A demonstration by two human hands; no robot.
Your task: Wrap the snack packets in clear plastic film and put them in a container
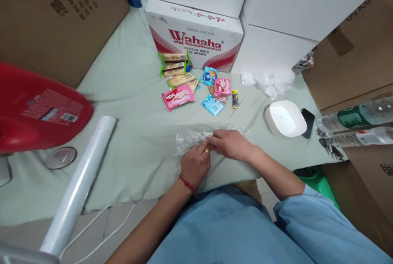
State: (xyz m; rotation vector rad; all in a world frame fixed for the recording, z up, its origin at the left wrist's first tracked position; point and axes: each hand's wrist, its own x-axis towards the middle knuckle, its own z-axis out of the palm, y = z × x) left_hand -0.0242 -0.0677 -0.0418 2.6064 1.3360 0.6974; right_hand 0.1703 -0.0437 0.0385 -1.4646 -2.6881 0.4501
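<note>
Hands: two; left hand point(195, 165) and right hand point(231, 144) meet at the fingertips over the wrap point(186, 141), fingers bent and nearly closed; whether either pinches it I cannot tell, as the fingers hide the contact.
Wrap: one clear, crinkled piece on the cloth point(135, 133), near the front edge, mostly showing left of the fingers.
Cord point(187, 184): one, red, round the left hand's wrist.
Ring point(207, 150): one, gold-coloured, on the left hand.
Pink packs point(178, 97): two, well beyond the wrap, a gap between them.
Bars point(172, 69): at least four, green-ended, overlapping, behind the larger pink pack.
Blue packets point(213, 105): at least two, around the smaller pink pack.
Yellow stick point(235, 99): one, just right of that pack.
Bowl point(270, 124): one, white, right of the hands.
Phone point(308, 123): one, just beside the bowl.
Bottles point(353, 117): two, side by side, far right.
Roll point(80, 186): one, at left.
Jug point(46, 108): one, red, beyond the roll.
</note>
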